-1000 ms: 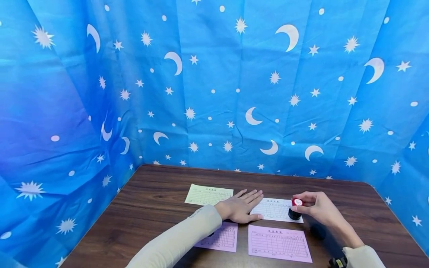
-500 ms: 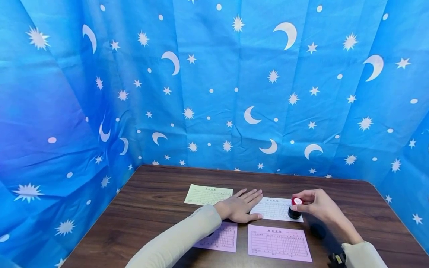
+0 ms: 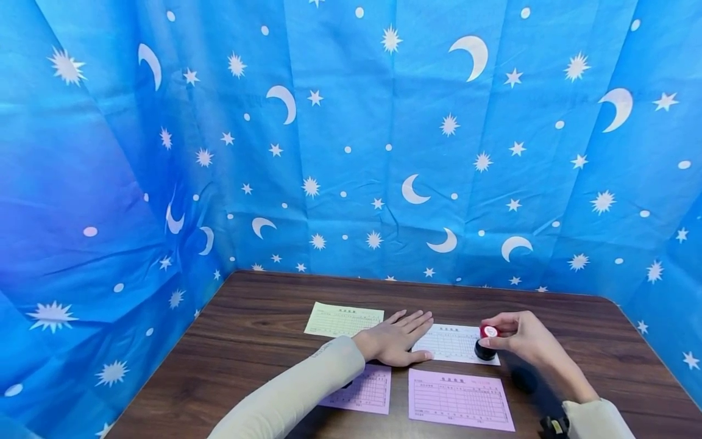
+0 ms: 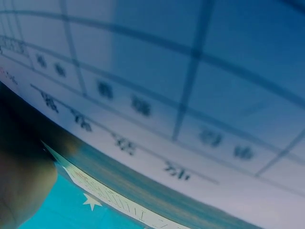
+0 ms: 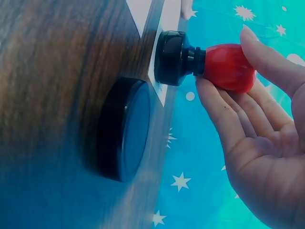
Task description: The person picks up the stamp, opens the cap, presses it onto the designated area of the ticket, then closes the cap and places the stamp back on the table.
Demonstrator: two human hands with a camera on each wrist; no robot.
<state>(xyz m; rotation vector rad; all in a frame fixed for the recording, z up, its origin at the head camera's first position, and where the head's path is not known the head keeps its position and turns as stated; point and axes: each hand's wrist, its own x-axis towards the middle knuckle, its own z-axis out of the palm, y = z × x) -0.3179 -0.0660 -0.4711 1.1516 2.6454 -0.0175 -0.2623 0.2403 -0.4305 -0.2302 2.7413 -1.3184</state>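
Note:
My right hand [image 3: 529, 341] grips the red knob of a round black-based stamp [image 5: 228, 67]. The stamp's base stands on the right end of a white printed form [image 3: 450, 344], near its lower corner. My left hand [image 3: 395, 341] lies flat with spread fingers over the left end of that same form. Beside the stamp, a round black cap [image 5: 136, 131] lies on the table; in the head view it is a dark disc below the right wrist. The left wrist view is filled by a blurred, close printed sheet [image 4: 143, 95].
A yellow-green form [image 3: 342, 320] lies at the back left. Two pink forms lie nearer the front: one [image 3: 460, 399] below the white form, the other [image 3: 364, 393] partly under the left forearm. The brown wooden table [image 3: 263, 305] ends at a blue curtain [image 3: 351, 152].
Both hands and the stamp keep their places on the white form. Only the head view shifts slightly.

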